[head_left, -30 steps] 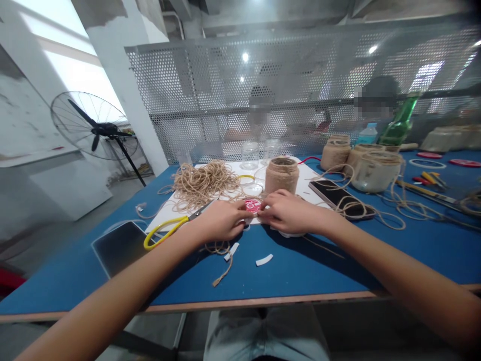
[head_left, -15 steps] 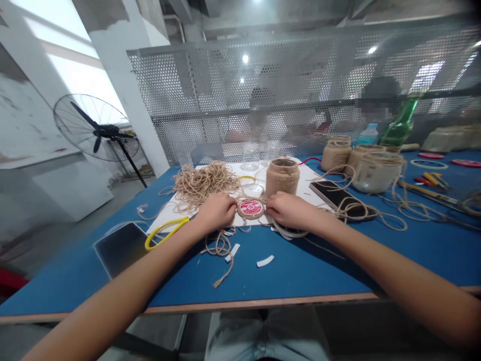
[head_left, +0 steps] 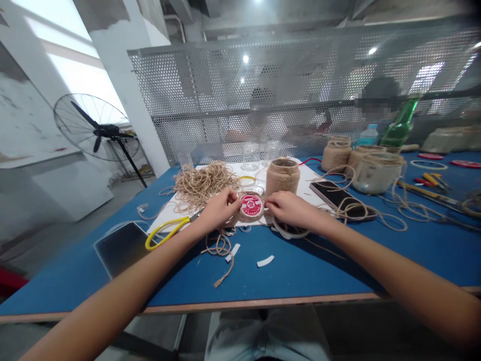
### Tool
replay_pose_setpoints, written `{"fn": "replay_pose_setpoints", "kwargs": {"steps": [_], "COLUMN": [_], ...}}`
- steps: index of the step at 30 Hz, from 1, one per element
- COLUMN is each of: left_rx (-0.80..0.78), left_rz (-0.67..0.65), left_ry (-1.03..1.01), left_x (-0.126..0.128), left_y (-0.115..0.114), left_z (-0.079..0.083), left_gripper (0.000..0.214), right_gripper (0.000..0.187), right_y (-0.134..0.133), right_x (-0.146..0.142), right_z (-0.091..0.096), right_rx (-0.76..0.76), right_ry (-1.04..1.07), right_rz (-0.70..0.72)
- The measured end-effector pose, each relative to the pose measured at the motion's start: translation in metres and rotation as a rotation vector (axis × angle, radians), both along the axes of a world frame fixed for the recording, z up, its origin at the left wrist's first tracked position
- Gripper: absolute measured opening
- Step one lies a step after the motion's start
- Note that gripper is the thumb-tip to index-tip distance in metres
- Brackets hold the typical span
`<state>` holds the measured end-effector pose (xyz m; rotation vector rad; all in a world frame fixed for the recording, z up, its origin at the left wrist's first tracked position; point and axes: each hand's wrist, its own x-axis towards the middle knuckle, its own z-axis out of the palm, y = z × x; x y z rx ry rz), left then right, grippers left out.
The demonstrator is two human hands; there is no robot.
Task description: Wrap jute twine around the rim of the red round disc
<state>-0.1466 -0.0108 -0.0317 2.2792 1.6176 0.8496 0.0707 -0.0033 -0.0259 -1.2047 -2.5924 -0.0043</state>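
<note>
A round red-and-white jar lid (head_left: 251,204) with twine around its rim is tilted up between my hands. My left hand (head_left: 222,208) grips its left edge, thumb against the rim. The fingers of my right hand (head_left: 287,205) are pinched together at its right edge; whether they also hold a strand is hidden. Just behind stands a twine-wrapped jar (head_left: 283,178). Under my right hand lies a pale ring-shaped roll (head_left: 291,231), partly covered. Yellow-handled scissors (head_left: 167,233) lie by my left forearm, and a heap of loose twine (head_left: 205,183) sits behind my left hand.
A dark phone (head_left: 340,200) with twine across it lies to the right. More wrapped jars (head_left: 336,153), a green bottle (head_left: 400,123) and tools (head_left: 432,180) stand or lie beyond. A dark tablet-like panel (head_left: 120,248) is at left. Behind a perforated metal screen (head_left: 210,100) people are visible.
The lid has tipped up, so more of its red face shows toward me. My left hand has shifted slightly, its thumb now at the lid's rim. My right hand has barely moved.
</note>
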Motion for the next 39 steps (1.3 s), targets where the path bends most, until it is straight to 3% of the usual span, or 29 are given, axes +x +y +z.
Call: {"fn": "replay_pose_setpoints", "kwargs": {"steps": [7,13,16,20,24,30,35,39], "left_rx": [-0.18,-0.204,-0.217,-0.215,-0.212,-0.216,-0.187,-0.245], "left_rz": [-0.163,-0.179,-0.155,-0.206,-0.287,-0.343,-0.307,-0.282], "left_ry": [-0.391,-0.538,-0.552,-0.562,-0.57,-0.566,-0.464,-0.359], "left_x": [0.004,0.008,0.009,0.008,0.007,0.008,0.007,0.004], "left_y": [-0.005,-0.012,-0.014,-0.016,-0.016,-0.016,-0.015,-0.011], "left_z": [0.002,0.012,0.017,0.019,0.018,0.019,0.021,0.018], "left_gripper": [0.028,0.03,0.029,0.028,0.03,0.031,0.026,0.029], "right_gripper": [0.032,0.04,0.041,0.027,0.028,0.026,0.026,0.032], "right_y": [-0.001,0.0,0.002,0.0,-0.006,-0.007,-0.004,-0.006], "right_x": [0.0,0.001,0.0,-0.002,-0.005,-0.007,-0.004,0.002], "right_z": [0.002,0.003,0.003,0.006,0.012,0.013,0.013,0.017], "right_rx": [-0.046,-0.114,-0.154,-0.194,-0.365,-0.557,-0.551,-0.4], "right_ry": [0.072,0.385,0.516,0.581,0.544,0.64,0.696,0.48], "right_rz": [-0.035,-0.054,-0.035,0.017,0.153,0.206,0.176,0.122]}}
